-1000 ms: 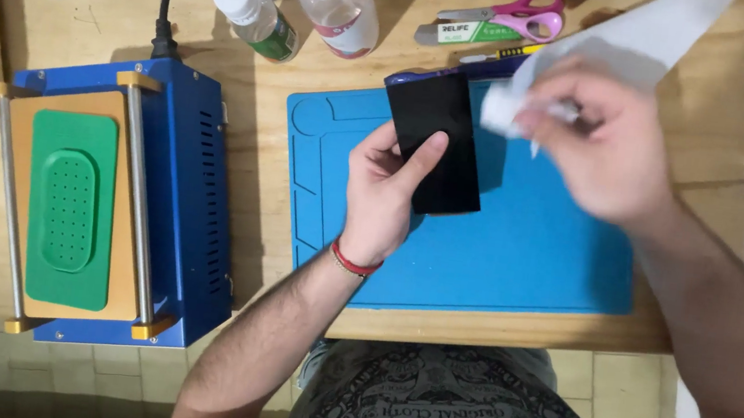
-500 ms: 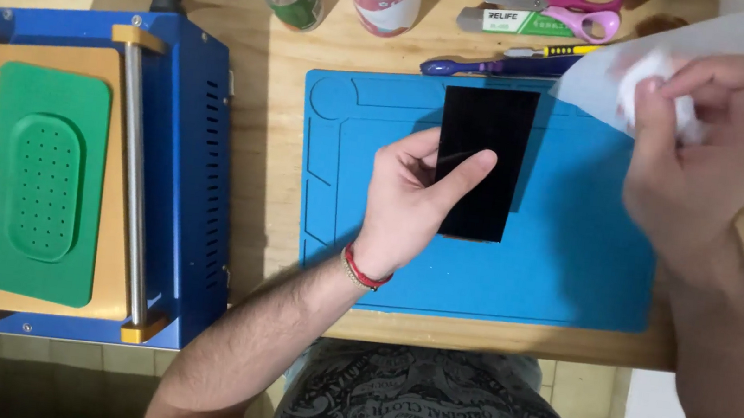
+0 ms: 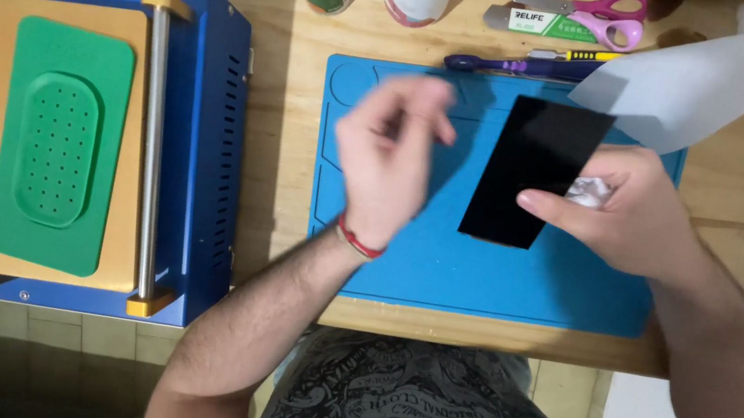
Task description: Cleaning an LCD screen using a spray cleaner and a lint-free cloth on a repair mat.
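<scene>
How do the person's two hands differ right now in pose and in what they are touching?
The left hand is lifted over the blue mat, motion-blurred and holding nothing; the right hand is sharp and low, its thumb pressing the black rectangular panel. The right hand also clutches a crumpled white wad; the left does not. The left wrist wears a red band; the right shows none. Both are bare and over the mat.

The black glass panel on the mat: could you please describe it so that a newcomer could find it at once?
Start at the blue work mat on the wooden table. On its right half lies the black glass panel, slightly tilted, with the right hand at its edge. It is the only flat, glossy black rectangle there.
</scene>
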